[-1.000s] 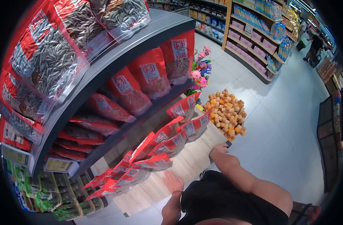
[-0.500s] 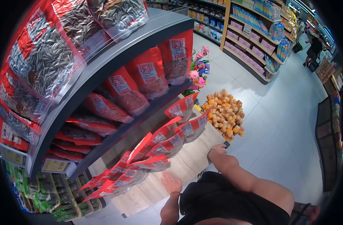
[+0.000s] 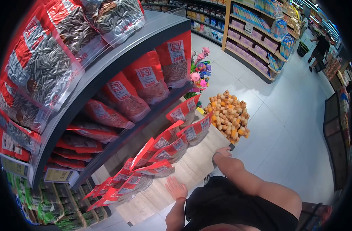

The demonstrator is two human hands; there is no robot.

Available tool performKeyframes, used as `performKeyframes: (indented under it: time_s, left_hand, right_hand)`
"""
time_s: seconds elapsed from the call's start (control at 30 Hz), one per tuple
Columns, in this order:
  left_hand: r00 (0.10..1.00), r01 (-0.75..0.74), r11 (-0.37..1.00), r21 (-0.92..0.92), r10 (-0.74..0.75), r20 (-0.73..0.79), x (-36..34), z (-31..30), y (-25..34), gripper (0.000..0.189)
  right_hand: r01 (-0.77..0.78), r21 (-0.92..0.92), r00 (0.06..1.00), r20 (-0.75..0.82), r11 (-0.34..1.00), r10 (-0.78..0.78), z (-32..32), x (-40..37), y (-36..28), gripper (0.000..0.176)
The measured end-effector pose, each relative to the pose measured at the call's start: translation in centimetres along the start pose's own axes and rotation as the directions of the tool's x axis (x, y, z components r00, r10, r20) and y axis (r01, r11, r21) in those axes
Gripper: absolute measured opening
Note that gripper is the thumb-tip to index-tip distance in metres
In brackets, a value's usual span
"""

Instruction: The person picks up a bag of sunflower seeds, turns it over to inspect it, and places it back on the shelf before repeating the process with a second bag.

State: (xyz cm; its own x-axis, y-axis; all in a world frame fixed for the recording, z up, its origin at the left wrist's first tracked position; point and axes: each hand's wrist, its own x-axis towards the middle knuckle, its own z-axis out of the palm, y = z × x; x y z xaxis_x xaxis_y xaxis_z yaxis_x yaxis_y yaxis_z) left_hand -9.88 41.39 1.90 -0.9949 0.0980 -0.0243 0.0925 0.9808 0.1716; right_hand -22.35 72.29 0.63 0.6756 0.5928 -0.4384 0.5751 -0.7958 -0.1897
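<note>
My left hand [image 3: 176, 188] lies flat with fingers spread on the pale wooden board [image 3: 191, 166], just right of the standing red bags [image 3: 160, 169]. At the board's far right corner, my right hand [image 3: 223, 151] rests on the edge beside a small black corner piece [image 3: 231, 146]; its fingers are too small and partly hidden to read. Red bags of seeds stand in two rows along the board's left part. Neither hand touches a bag.
A curved shelf [image 3: 106, 57] with more red seed bags [image 3: 118, 96] rises on the left. Past the board are a brown-and-orange pile [image 3: 228, 115] and pink flowers [image 3: 199, 79]. Stocked shelves [image 3: 253, 42] stand farther back; a person in black [image 3: 320, 48] is in the aisle.
The view has shifted slightly, moving the shelf a little left in the picture. Both my hands stay in nearly the same places on the board. The distant person has shifted slightly.
</note>
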Motion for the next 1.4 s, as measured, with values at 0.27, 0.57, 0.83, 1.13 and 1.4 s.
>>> performKeyframes:
  time_s: [0.27,0.57,0.83,1.13,1.4]
  left_hand:
    - [1.000,-0.020,0.999,-0.029,0.020,-0.016,0.0,-0.1,0.0,0.066]
    - [0.999,-0.023,1.000,-0.010,0.023,-0.034,0.0,-0.1,0.0,0.066]
    - [0.999,-0.032,0.999,-0.008,0.031,-0.043,0.0,-0.3,0.1,0.066]
    - [0.999,-0.023,1.000,-0.010,0.023,-0.027,0.0,0.0,0.0,0.065]
    - [0.998,-0.033,0.999,0.007,0.033,-0.050,0.1,0.2,0.0,0.067]
  right_hand:
    - [0.179,0.145,0.974,-0.165,0.973,-0.154,0.0,6.0,4.9,0.055]
    - [0.215,0.217,0.976,-0.003,0.952,-0.219,0.0,0.1,1.1,0.068]
    - [0.157,0.155,0.981,0.085,0.975,-0.172,-0.9,-0.1,1.0,0.073]
    - [0.145,0.164,0.982,0.095,0.976,-0.162,-0.3,0.3,1.1,0.074]
    - [0.168,0.192,0.982,0.048,0.967,-0.180,-0.7,-0.3,1.1,0.074]
